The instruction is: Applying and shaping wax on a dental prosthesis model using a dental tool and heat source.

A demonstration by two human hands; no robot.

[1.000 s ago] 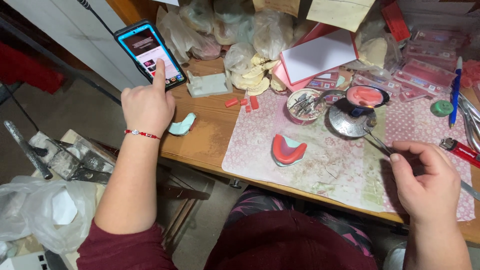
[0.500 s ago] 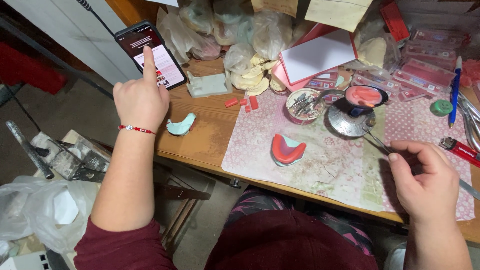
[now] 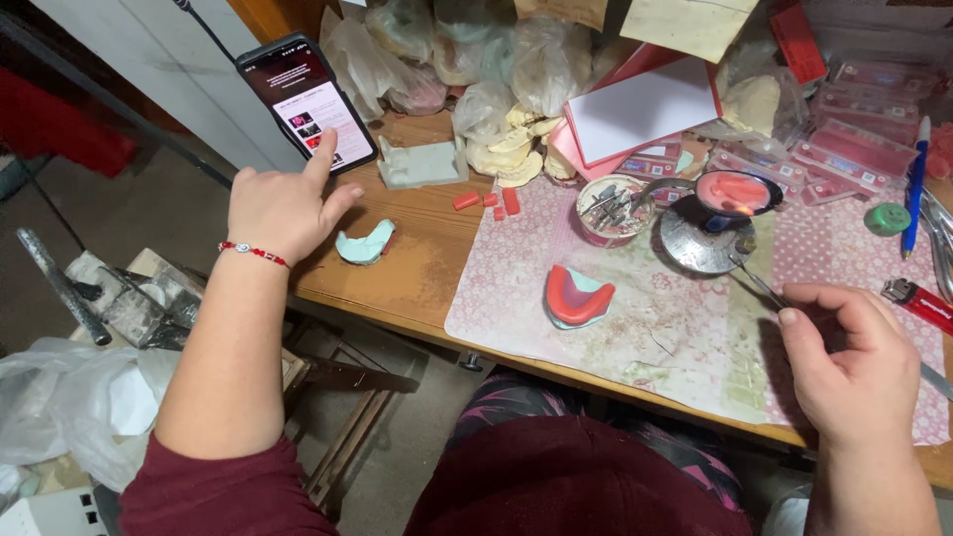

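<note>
My left hand [image 3: 283, 203], with a red bead bracelet at the wrist, points its index finger at the lower edge of a lit smartphone [image 3: 306, 99] propped at the table's far left. A pale green dental cast [image 3: 364, 242] lies just right of that hand. My right hand [image 3: 854, 362] grips a thin metal instrument [image 3: 759, 282] whose tip reaches toward a small burner with a metal dish [image 3: 707, 238]; a spoon of pink wax [image 3: 737, 192] sits over its flame. A red wax rim on a green cast [image 3: 576, 296] rests on the patterned mat.
A pink patterned mat [image 3: 685, 328] covers the wooden table [image 3: 427, 268]. A cup of tools [image 3: 611, 210], red wax bits [image 3: 491, 201], a green mould block [image 3: 422, 164], plaster casts in plastic bags [image 3: 506, 89], a red lighter [image 3: 918, 301] and a blue pen [image 3: 914, 199] lie around.
My left hand has slid down the phone from mid-screen to its lower edge, and the screen content has changed. My right hand with the instrument has stayed nearly still.
</note>
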